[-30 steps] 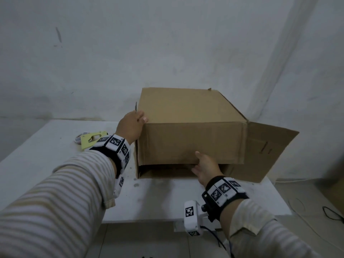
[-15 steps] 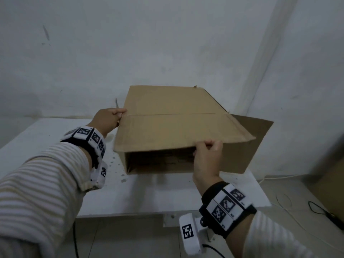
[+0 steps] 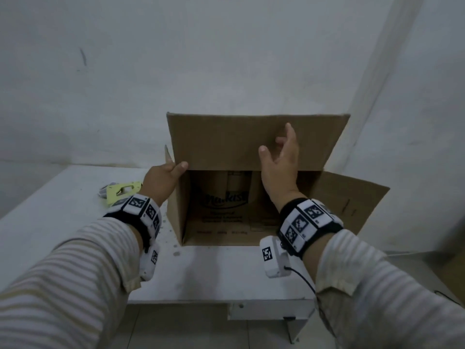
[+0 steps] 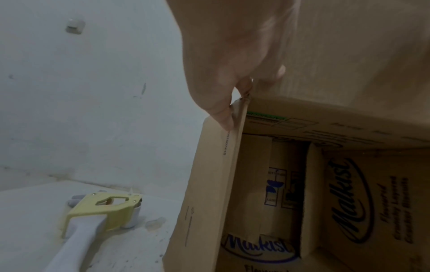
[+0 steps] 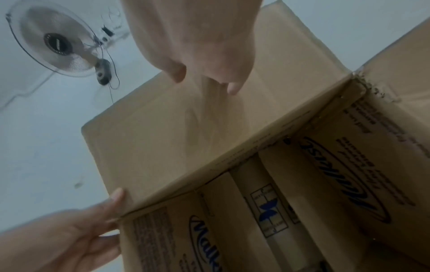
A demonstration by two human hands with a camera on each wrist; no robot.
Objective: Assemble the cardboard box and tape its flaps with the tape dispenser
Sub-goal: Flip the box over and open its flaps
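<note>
The cardboard box (image 3: 219,222) lies on its side on the white table (image 3: 63,210), its open mouth towards me and printed panels showing inside (image 4: 344,202). Its top flap (image 3: 226,139) stands raised upright, and a side flap (image 3: 347,197) spreads out to the right. My left hand (image 3: 161,180) pinches the box's upper left corner, thumb in front (image 4: 223,114), and it also shows in the right wrist view (image 5: 69,239). My right hand (image 3: 279,159) is open with spread fingers at the raised flap (image 5: 163,138). The yellow tape dispenser (image 3: 120,193) lies left of the box (image 4: 102,211).
The table stands against a white wall in a corner. Its front edge runs close below my wrists, with floor beyond. A wall fan (image 5: 56,44) hangs high up in the right wrist view. A cable (image 3: 450,298) lies on the floor at the right.
The top flap swung up from over the opening to upright. My right hand let go of its edge and now spreads open against it. My left hand stayed at the left corner.
</note>
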